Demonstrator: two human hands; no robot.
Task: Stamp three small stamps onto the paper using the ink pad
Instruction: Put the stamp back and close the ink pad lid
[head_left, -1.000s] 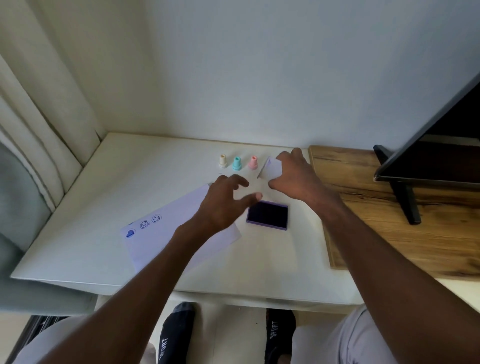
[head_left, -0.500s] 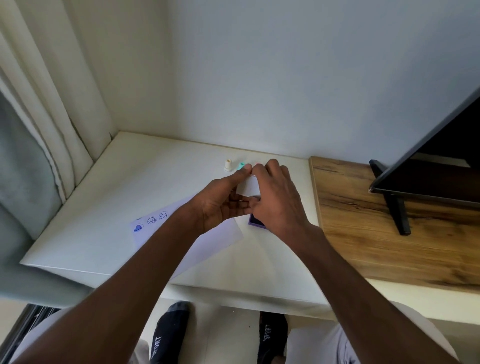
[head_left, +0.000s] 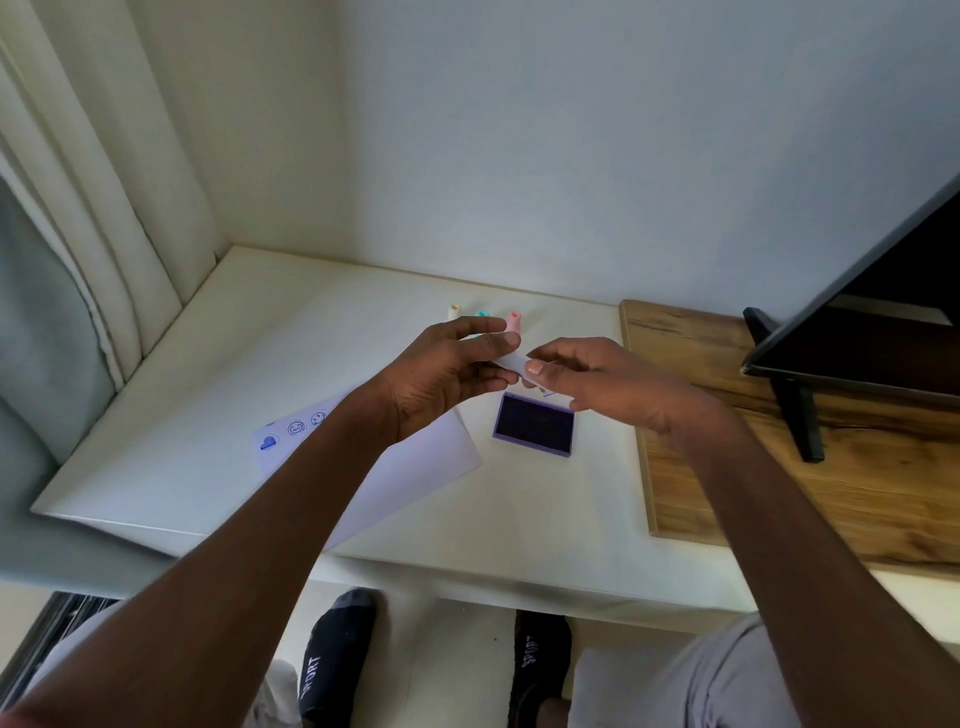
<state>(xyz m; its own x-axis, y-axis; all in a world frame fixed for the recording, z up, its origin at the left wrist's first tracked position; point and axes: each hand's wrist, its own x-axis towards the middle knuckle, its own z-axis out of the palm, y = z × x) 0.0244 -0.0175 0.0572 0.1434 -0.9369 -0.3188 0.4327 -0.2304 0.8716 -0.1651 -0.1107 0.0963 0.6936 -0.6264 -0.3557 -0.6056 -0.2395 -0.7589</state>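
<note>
Both hands hold the white ink pad lid (head_left: 511, 362) in the air above the table: my left hand (head_left: 447, 371) grips its left end, my right hand (head_left: 592, 382) its right end. Just below them the purple ink pad (head_left: 535, 424) lies uncovered, dark ink face up. The white paper (head_left: 415, 457) lies left of the pad under my left forearm, with three blue prints (head_left: 293, 428) near its far left corner. Three small stamps stand in a row at the back: cream (head_left: 454, 312), teal (head_left: 482, 314), mostly hidden by my fingers, and pink (head_left: 514, 319).
The white table (head_left: 249, 364) meets a wall at the back and a curtain (head_left: 93, 249) on the left. A wooden board (head_left: 779, 441) covers the right side, carrying a dark screen on a stand (head_left: 800, 415). My feet in black socks (head_left: 337, 660) show below the front edge.
My right hand took the lid from beside the stamps and brought it over the pad. My left hand rose off the paper to grip it too. The hands now hold it slightly higher.
</note>
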